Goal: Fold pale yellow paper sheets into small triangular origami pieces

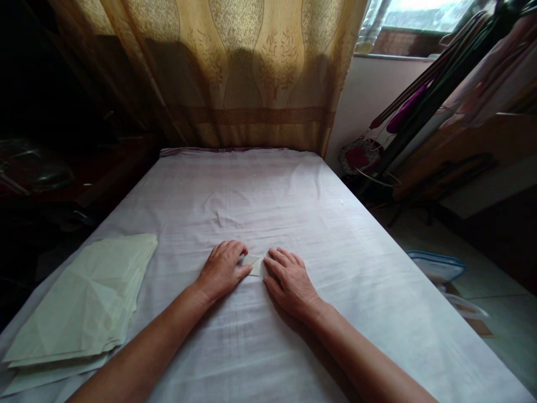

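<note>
A small folded piece of pale paper lies between my hands on the sheet-covered bed. My left hand grips its left end, with the thumb at the lower edge and the fingers curled at the upper one. A diagonal fold line shows on the paper. At its right end, my right hand lies palm down, fingers stretched forward and holding nothing. Its fingertips are close to the paper; whether they touch it I cannot tell.
A stack of creased pale paper sheets lies at the left. Beyond the bed hangs a gold patterned curtain. Clothes and bags hang at the right, and a blue-rimmed clear container stands on the floor.
</note>
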The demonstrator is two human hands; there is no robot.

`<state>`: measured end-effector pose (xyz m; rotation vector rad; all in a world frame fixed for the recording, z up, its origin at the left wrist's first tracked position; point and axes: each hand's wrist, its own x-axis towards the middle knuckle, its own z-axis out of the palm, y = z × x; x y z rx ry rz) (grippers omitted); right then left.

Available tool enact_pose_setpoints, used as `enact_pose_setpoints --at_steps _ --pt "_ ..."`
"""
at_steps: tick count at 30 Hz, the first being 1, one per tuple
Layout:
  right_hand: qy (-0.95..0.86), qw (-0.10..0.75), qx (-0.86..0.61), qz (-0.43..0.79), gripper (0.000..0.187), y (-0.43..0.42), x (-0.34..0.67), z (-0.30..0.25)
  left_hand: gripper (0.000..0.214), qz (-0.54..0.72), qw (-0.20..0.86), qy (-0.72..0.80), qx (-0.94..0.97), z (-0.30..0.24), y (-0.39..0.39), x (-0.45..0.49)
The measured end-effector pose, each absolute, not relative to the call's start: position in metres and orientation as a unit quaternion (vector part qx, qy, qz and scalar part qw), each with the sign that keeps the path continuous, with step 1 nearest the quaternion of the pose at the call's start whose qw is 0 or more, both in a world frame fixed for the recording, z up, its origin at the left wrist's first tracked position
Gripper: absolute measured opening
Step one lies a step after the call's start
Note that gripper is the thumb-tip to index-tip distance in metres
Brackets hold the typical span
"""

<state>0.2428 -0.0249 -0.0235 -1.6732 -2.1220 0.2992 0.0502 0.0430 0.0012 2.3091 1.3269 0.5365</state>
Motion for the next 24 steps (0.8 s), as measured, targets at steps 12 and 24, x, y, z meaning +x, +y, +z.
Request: enact_pose_setpoints --at_steps 12,24 --pt "-0.615 0.453 -0.53 0.367 0.013 0.031 0.204 -0.022 0.025 0.403 0.441 0.492 0.633 -0.014 0.042 0.03" --pt "-0.665 0.442 -0.488 0.353 0.017 0.048 0.188 -0.021 0.023 0.419 0.319 0.5 0.688 -0.019 0.048 0.014"
